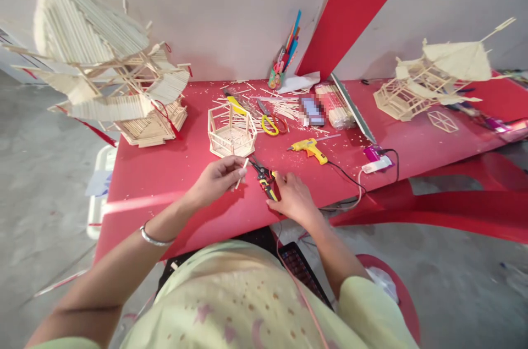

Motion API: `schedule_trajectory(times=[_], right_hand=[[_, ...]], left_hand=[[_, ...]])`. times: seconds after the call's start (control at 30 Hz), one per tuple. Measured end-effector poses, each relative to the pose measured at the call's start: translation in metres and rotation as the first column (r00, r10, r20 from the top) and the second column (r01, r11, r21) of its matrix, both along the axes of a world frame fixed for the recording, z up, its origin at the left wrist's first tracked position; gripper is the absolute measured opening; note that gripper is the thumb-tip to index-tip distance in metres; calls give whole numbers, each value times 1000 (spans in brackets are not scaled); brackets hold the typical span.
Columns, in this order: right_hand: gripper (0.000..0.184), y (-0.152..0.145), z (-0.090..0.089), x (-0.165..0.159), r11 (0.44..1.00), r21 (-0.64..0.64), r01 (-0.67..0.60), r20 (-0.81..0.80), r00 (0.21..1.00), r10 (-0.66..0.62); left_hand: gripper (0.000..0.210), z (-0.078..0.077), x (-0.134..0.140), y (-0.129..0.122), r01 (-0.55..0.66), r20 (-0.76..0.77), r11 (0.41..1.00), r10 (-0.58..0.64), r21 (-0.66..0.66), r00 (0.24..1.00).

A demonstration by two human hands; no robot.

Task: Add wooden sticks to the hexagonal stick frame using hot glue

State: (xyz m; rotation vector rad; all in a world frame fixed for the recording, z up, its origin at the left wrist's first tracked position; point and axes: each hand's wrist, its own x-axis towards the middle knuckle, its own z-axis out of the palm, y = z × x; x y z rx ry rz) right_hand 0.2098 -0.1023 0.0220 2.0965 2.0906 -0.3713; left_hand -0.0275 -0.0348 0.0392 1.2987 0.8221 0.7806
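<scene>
Between the thumb and fingers of my left hand (pixel 223 177) is a short wooden stick (pixel 242 174), held over the front part of the table. My right hand (pixel 292 195) grips a pair of pliers-like cutters (pixel 264 177) with yellow and black handles. Their jaws point up and left, close to the stick. Just beyond my left hand stands a small open frame (pixel 231 138) of sticks with a many-sided base. A yellow hot glue gun (pixel 308 149) lies to the right of the cutters.
On the red table (pixel 157 184) are yellow-handled scissors (pixel 269 120), a yellow utility knife (pixel 236 105), loose sticks (pixel 284 109) and a bundled stick pack (pixel 336 107). Stick pavilion models stand left (pixel 119 74) and right (pixel 429 82). A pen cup (pixel 275 76) and power strip (pixel 377 164) are also there.
</scene>
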Motion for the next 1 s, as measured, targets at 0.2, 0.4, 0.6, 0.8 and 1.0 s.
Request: schedule_trajectory(times=[0.2, 0.4, 0.6, 0.8, 1.0], right_hand=[[66, 0, -7, 17, 997, 64, 40, -102, 994, -34], [55, -25, 3, 22, 999, -33, 31, -697, 716, -45], [60, -29, 8, -5, 985, 170, -27, -631, 765, 129], [71, -16, -3, -18, 948, 303, -101, -405, 887, 224], [69, -15, 0, -14, 961, 253, -109, -398, 894, 206]], left_hand=[[37, -14, -15, -10, -150, -33, 989, 151, 11, 988], [37, -29, -14, -14, -145, 155, 985, 158, -92, 975], [27, -34, -10, -15, -183, 120, 982, 175, 55, 977], [25, -33, -14, -18, -169, 16, 975, 168, 145, 986], [22, -35, -18, -16, -225, -14, 962, 230, 155, 973]])
